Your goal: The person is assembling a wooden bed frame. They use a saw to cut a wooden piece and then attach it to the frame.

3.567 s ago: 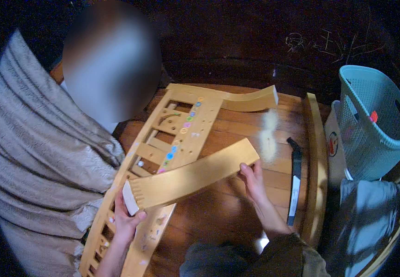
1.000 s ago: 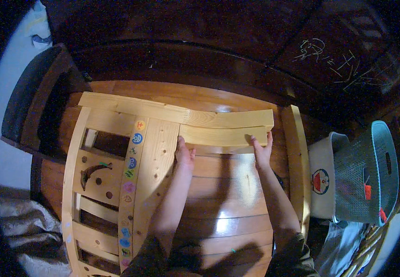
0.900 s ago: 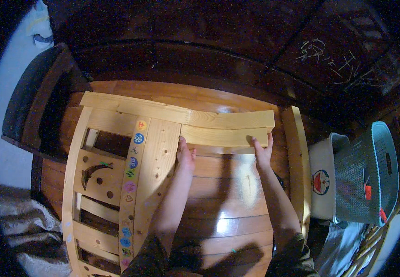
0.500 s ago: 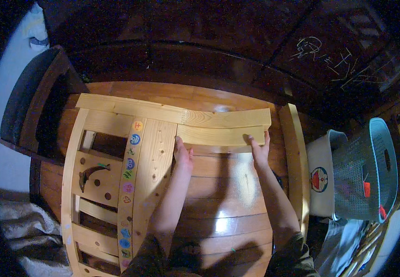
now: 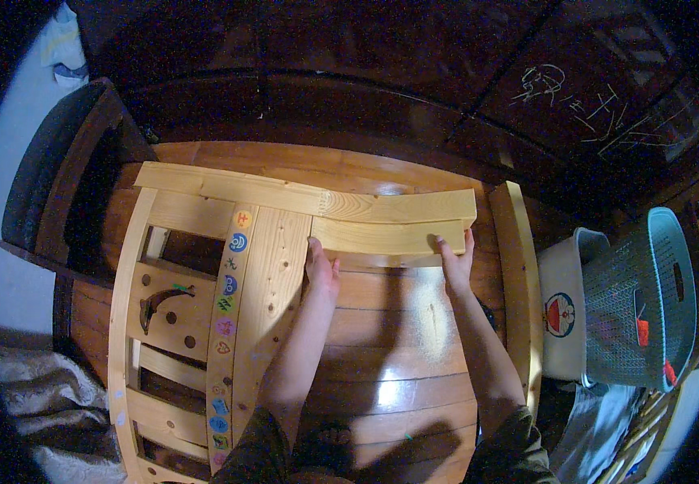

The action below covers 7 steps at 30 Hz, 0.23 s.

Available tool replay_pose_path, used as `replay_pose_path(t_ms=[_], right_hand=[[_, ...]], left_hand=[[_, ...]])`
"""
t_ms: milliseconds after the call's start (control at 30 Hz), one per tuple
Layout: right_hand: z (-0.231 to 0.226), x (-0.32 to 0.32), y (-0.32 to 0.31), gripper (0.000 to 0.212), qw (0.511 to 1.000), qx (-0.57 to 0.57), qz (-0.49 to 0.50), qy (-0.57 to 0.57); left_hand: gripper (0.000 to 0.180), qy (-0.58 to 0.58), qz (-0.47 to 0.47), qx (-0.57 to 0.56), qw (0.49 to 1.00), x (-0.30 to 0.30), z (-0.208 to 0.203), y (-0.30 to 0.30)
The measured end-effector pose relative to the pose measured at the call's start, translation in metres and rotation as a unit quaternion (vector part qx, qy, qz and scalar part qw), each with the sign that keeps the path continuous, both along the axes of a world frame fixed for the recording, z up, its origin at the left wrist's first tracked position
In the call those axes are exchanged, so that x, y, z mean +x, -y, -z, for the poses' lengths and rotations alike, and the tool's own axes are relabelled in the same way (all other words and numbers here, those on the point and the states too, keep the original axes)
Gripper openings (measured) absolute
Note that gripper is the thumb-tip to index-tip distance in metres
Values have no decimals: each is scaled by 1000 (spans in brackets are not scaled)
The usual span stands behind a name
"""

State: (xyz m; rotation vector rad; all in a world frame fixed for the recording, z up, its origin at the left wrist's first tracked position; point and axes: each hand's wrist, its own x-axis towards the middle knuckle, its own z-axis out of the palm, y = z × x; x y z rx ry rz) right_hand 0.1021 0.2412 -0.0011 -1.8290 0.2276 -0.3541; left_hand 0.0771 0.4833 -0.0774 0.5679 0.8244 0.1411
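A light wooden frame (image 5: 277, 282) with slats, a dolphin-shaped mark and a row of colourful stickers lies to the left. Along its far side runs a long pale rail (image 5: 398, 207). Against the rail's right half sits a shorter wooden board (image 5: 386, 236), its near edge facing me. My right hand (image 5: 456, 264) grips the board's right end, thumb on top and fingers around the end. At the board's left end, beside the frame's panel, my left hand (image 5: 323, 270) has its thumb up against the corner and its fingers curled below the edge, partly hidden.
Another wooden rail (image 5: 519, 282) stands on the right, beside a white bin (image 5: 563, 306) and a teal basket (image 5: 644, 298). A dark cabinet (image 5: 349, 105) spans the back. A dark chair (image 5: 59, 177) is at left. Pale powder (image 5: 432, 327) dusts the wooden floor (image 5: 366, 339).
The whole view has shifted very slightly. Both hands keep their places on the board, and the board and frame stay together as before.
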Motion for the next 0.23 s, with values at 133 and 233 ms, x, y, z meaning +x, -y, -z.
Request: replay_pose_path(t_ms=[133,233], right_hand=[[-4,-1,-2,79,999,34,0,-15],[-1,1,2,80,1000,12,-2,-13]], left_hand=[[62,-8,-9,-4,1000,0,-1,0],[66,13,11,-9,1000,0,4,-3]])
